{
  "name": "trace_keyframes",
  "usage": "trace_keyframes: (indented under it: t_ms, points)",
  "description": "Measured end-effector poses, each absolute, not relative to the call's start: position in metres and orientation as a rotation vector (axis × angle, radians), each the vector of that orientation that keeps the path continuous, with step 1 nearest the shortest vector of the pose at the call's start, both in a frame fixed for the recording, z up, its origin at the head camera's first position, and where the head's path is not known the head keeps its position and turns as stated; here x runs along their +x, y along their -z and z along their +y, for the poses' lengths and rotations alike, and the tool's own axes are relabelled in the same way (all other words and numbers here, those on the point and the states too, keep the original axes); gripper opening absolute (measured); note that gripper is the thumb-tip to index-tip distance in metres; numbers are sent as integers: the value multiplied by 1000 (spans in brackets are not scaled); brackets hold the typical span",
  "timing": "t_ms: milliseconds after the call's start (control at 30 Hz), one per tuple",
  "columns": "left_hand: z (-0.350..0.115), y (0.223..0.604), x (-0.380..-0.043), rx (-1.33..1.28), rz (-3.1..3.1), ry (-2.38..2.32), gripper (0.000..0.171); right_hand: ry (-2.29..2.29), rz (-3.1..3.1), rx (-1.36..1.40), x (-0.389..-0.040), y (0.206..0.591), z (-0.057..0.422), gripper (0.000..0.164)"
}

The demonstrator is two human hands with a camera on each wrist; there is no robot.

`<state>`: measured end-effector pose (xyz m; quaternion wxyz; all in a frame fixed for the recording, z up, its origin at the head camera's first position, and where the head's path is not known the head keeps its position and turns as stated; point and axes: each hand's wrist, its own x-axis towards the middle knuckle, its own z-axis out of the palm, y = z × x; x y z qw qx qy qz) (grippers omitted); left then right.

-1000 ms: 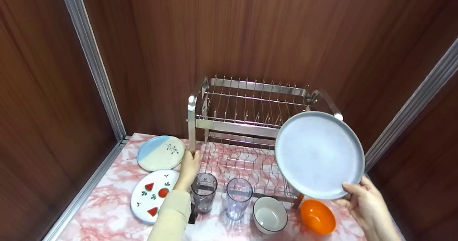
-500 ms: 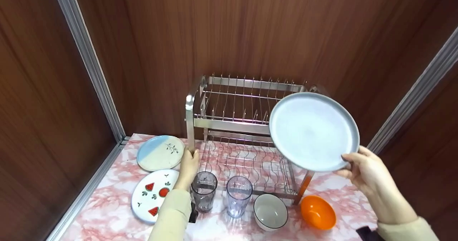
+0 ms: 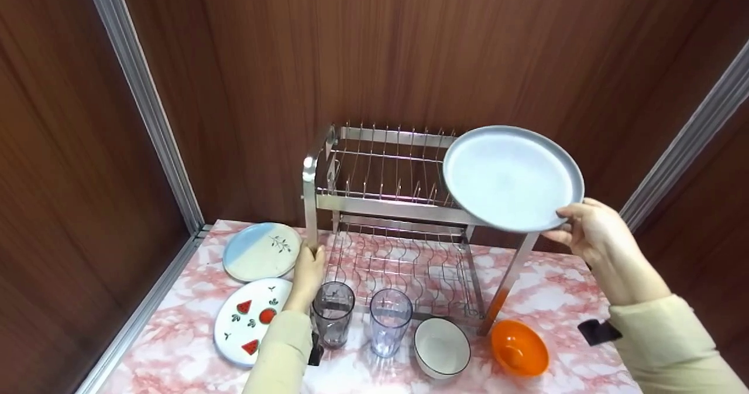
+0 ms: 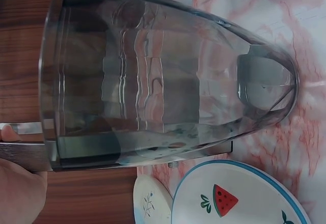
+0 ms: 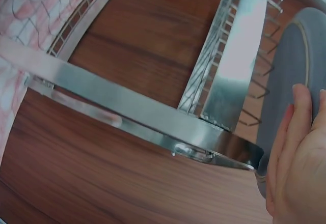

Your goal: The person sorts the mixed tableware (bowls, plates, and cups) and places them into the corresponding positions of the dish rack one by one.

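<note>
My right hand (image 3: 597,236) pinches the lower right rim of a large grey-blue plate (image 3: 512,177), thumb on its upper face and fingers beneath. The plate is tilted and overlaps the right end of the upper tier of a metal dish rack (image 3: 386,205) in the head view. From the right wrist, the plate's underside (image 5: 285,81) shows beside the rack's wire prongs and its bent corner post. My left hand (image 3: 308,268) grips the rack's front left post. A dark grey glass (image 4: 168,81) fills much of the left wrist view, just in front of that hand.
A blue-and-cream plate (image 3: 260,252) and a watermelon-patterned plate (image 3: 240,324) lie left of the rack. Along its front stand a smoky glass (image 3: 333,315), a clear glass (image 3: 390,324), a white bowl (image 3: 442,347) and an orange bowl (image 3: 519,347). Wooden panels (image 3: 409,43) enclose the table.
My right hand has raised the grey-blue plate from near the orange bowl to the rack's upper tier, and the plate now leans flatter. The left hand stays on the post.
</note>
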<state>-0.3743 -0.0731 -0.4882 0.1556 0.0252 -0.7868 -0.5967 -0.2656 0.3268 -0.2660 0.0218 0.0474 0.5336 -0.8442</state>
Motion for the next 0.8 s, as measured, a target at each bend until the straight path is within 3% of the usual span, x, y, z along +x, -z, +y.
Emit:
trace_keyframes:
  t_ms: [267, 800]
  points:
    - [-72, 488, -375, 67, -2224, 1737, 10, 2570, 1763, 273, -285, 247, 331, 18]
    - [-72, 488, -374, 61, -2217, 1750, 15, 2510, 2123, 508, -309, 224, 329, 16]
